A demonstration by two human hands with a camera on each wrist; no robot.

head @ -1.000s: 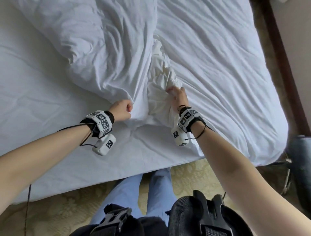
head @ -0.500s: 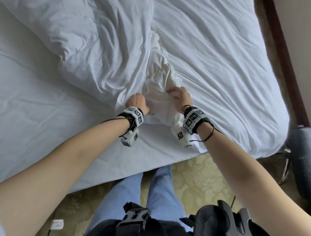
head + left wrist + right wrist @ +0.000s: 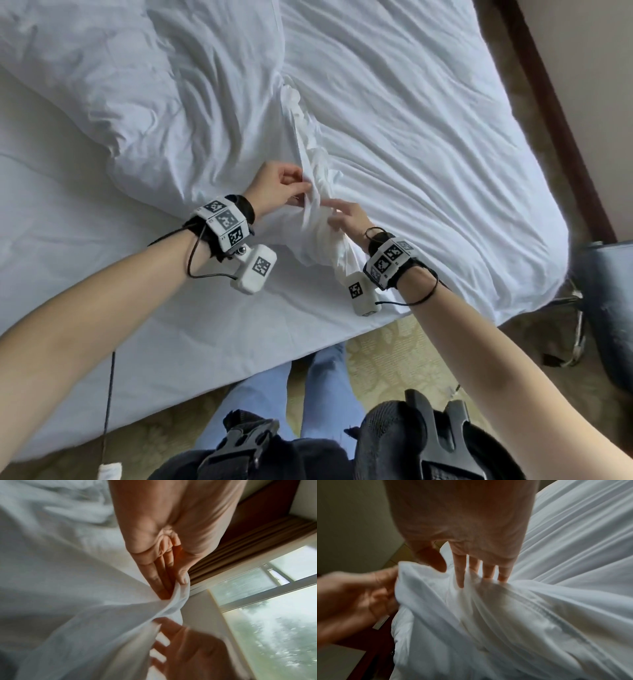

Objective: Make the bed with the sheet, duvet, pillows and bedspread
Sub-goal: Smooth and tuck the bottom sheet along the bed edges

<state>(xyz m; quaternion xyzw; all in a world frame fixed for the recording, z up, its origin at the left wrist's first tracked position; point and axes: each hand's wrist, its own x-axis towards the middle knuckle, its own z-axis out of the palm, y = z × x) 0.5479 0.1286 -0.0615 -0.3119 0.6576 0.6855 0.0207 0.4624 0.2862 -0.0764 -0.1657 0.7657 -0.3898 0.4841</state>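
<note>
The left hand (image 3: pixel 279 185) pinches a thin edge of white cloth between thumb and fingers (image 3: pixel 155 579), lifting it off the bed (image 3: pixel 171 342). This looks like an effort to find and separate one layer from the bunched ridge of fabric (image 3: pixel 308 144) that runs from the hands toward the far end. The right hand (image 3: pixel 346 217) works just beside it, fingers (image 3: pixel 459 573) straight and spread, pressing into the gathered cloth rather than gripping it, probably to open the folds so the edge comes free.

The fabric sits mid-bed, near the person, between a puffy duvet (image 3: pixel 154 85) heaped on the left and a flatter, wrinkled sheet (image 3: pixel 428 154) covering the right side and draping over the near right corner. It is thin, soft and slightly translucent, creased into long pleats. Whether the pinched layer belongs to the sheet or to the duvet cover cannot be told.
</note>
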